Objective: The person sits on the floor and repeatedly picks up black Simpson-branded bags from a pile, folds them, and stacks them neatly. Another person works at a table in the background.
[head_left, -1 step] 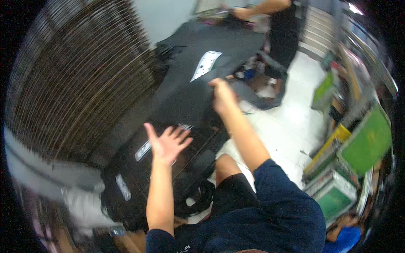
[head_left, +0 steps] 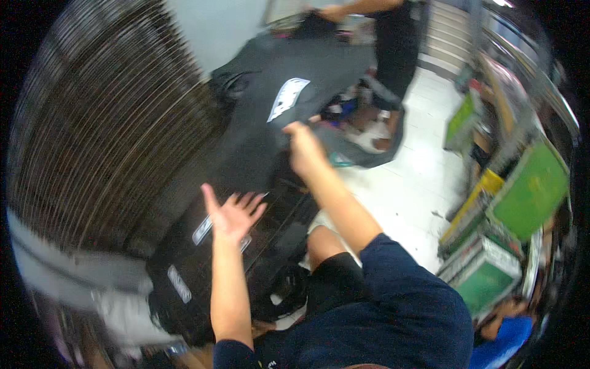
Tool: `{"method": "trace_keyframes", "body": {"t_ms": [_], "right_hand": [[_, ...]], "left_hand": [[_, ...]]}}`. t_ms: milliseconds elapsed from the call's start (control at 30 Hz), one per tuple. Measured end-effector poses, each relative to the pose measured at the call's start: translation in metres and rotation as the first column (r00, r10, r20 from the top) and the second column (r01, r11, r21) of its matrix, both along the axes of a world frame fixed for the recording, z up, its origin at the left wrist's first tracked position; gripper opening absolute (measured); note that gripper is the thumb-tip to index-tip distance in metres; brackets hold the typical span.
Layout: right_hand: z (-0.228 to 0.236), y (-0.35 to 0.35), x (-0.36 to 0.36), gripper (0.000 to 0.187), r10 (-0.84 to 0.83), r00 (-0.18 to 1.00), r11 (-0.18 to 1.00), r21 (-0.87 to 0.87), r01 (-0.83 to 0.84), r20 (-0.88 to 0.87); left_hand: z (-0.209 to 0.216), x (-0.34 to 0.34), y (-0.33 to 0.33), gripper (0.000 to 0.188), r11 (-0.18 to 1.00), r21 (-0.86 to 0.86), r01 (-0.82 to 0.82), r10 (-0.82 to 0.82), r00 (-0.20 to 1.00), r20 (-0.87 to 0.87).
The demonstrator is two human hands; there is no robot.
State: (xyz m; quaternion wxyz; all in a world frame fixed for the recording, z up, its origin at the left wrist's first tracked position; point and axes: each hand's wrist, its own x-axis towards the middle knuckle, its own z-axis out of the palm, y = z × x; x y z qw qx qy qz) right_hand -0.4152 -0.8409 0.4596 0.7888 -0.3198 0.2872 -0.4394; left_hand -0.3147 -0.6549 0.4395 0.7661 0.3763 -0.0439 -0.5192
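A black shirt with a white printed patch stretches away from me, slightly blurred. My right hand is closed on its right edge. Palm up and fingers spread, my left hand is empty, held just past the shirt's near end. Under the left hand lies a pile of black cloth with several white printed patches. Another person's hand touches the far end of the shirt.
A tall stack of wire drying racks stands on the left. Green-faced frames lean along the right side above a pale tiled floor. The other person, in dark clothes, is at the far end.
Both my hands and the shirt sit a little farther left in the picture, as do the surroundings. My grip on the shirt is the same, and the left hand remains spread.
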Motion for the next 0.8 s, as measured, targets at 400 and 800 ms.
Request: {"method": "trace_keyframes", "body": {"t_ms": [400,800], "right_hand": [[0.05,0.065,-0.056,0.061,-0.254,0.93,0.827,-0.439,0.351,0.266],[-0.328,0.027,-0.233,0.106,0.331,0.202,0.759,-0.133,-0.637,0.922]], "left_hand": [[0.06,0.021,-0.026,0.016,0.945,-0.25,-0.211,0.313,0.805,0.504],[0.204,0.01,0.087,0.028,1.0,-0.001,-0.003,0.002,0.591,0.806]]}}
